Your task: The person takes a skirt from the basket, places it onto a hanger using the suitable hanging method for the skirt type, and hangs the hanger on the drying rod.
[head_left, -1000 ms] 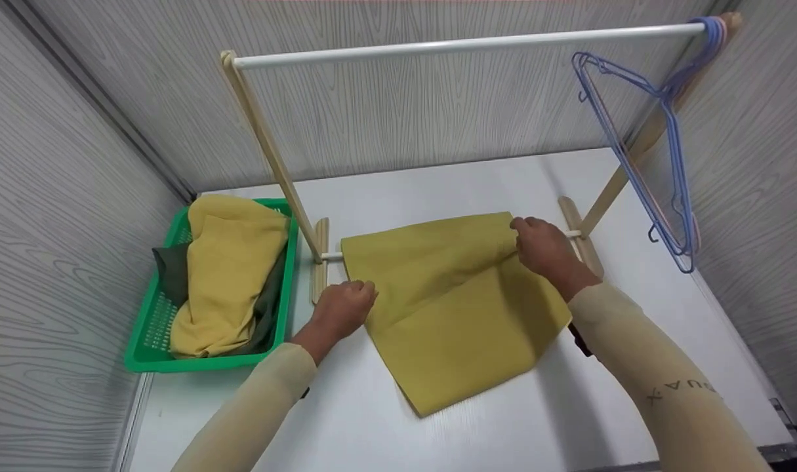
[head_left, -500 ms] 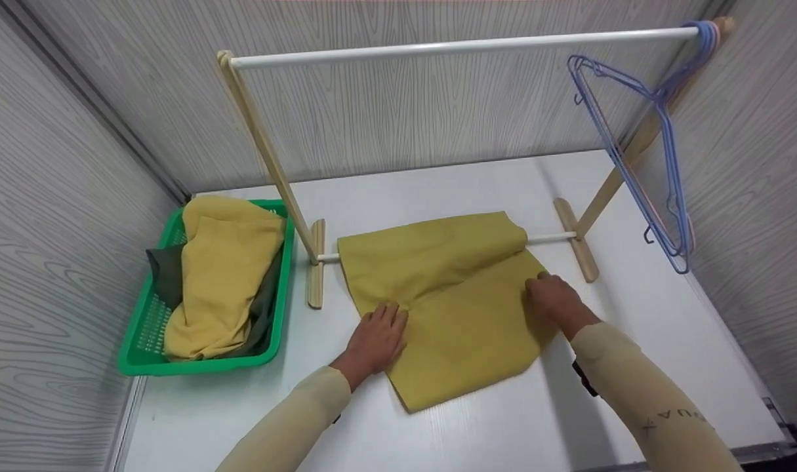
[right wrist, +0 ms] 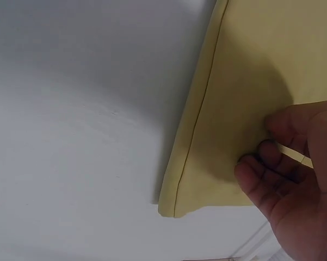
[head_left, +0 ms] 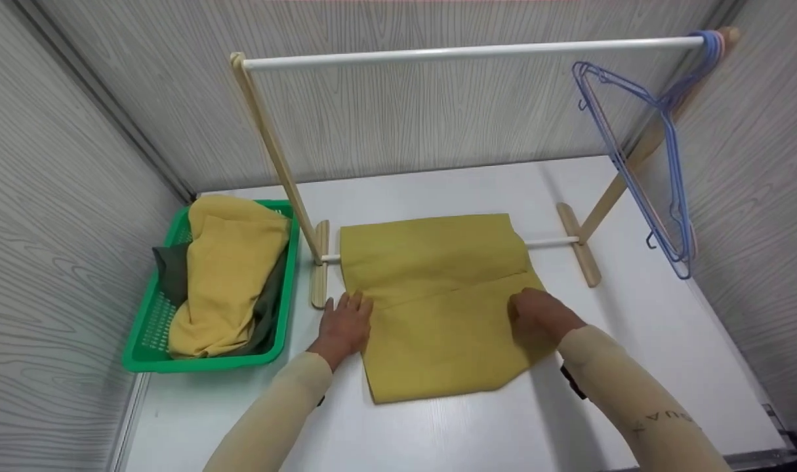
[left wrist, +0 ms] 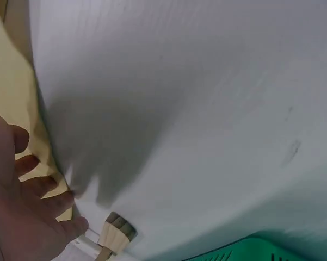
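A mustard-yellow folded cloth (head_left: pixel 437 328) lies on the white table, over the rack's lower bar, with a crease running across its middle. My left hand (head_left: pixel 344 322) rests at its left edge, fingers spread, some past the edge; in the left wrist view the fingers of this hand (left wrist: pixel 30 201) hold nothing. Over the right side of the cloth is my right hand (head_left: pixel 539 313), palm down. From the right wrist view, my right hand (right wrist: pixel 294 179) has loosely bent fingers, thumb apart from them, and no cloth visible between. A seamed edge of the cloth (right wrist: pixel 193 125) runs beside it.
A wooden rack with a white top rail (head_left: pixel 470 54) stands across the back. Blue and pink hangers (head_left: pixel 677 164) hang at its right end. On the left, a green basket (head_left: pixel 130 347) holds yellow and dark green cloths (head_left: pixel 231 275).
The near end of the cloth has swung left and its creases have flattened. My left hand went onto the cloth, then back to its left edge. My right hand moved down its right side.
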A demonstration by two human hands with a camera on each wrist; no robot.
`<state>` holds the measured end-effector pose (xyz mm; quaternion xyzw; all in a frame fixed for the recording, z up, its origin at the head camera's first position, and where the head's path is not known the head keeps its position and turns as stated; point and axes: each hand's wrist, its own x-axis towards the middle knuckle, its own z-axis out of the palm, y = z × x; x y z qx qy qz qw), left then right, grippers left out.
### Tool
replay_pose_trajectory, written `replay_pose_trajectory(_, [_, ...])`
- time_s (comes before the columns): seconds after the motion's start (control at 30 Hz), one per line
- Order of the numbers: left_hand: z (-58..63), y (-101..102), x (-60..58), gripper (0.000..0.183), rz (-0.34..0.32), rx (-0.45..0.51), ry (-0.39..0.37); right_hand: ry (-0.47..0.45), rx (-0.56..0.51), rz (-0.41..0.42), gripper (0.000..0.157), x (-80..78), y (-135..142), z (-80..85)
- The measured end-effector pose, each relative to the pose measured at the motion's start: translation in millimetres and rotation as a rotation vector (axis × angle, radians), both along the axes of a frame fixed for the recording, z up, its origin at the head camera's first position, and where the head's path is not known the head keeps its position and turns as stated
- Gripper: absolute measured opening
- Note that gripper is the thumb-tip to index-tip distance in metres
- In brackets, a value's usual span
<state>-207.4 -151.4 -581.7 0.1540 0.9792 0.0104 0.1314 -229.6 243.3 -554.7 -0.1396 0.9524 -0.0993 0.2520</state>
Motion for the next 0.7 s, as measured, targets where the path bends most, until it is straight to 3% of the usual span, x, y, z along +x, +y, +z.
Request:
replay_pose_trajectory(0.1, [8.4, 3.0, -4.7, 0.046, 0.055, -0.078, -0.025, 0.009, -0.063, 0.006, 0.006, 0.0, -2.2, -1.8])
replay_pose_trajectory(0.17, [8.2, 6.4, -2.9, 0.045, 0.067, -0.122, 0.012, 0.036, -0.105, 0.028, 0.013, 1.1, -4.3, -3.5])
replay_pose_trajectory(0.23, [5.9, 12.4, 5.8, 0.049, 0.038, -0.128, 0.061, 0.059, -0.130, 0.052, 0.019, 3.9, -7.3, -4.8])
replay_pose_trajectory(0.37, [-7.7, 26.8, 34.1, 0.054, -0.160, -0.008, 0.210, 0.136, -0.181, 0.175, 0.020, 13.7, -16.3, -9.9])
replay_pose_trajectory(0.5, [-22.5, 36.2, 53.3, 0.050, -0.434, 0.076, 0.343, 0.332, -0.224, 0.285, 0.014, 25.2, -25.3, -26.4])
replay_pose_trajectory(0.6, [-33.4, 33.6, 56.9, 0.051, -0.577, 0.021, 0.381, 0.455, -0.247, 0.265, 0.010, 32.2, -30.2, -44.1])
replay_pose_trajectory(0.7, [-39.9, 25.0, 52.9, 0.046, -0.645, -0.039, 0.363, 0.506, -0.277, 0.203, 0.011, 35.3, -34.5, -57.1])
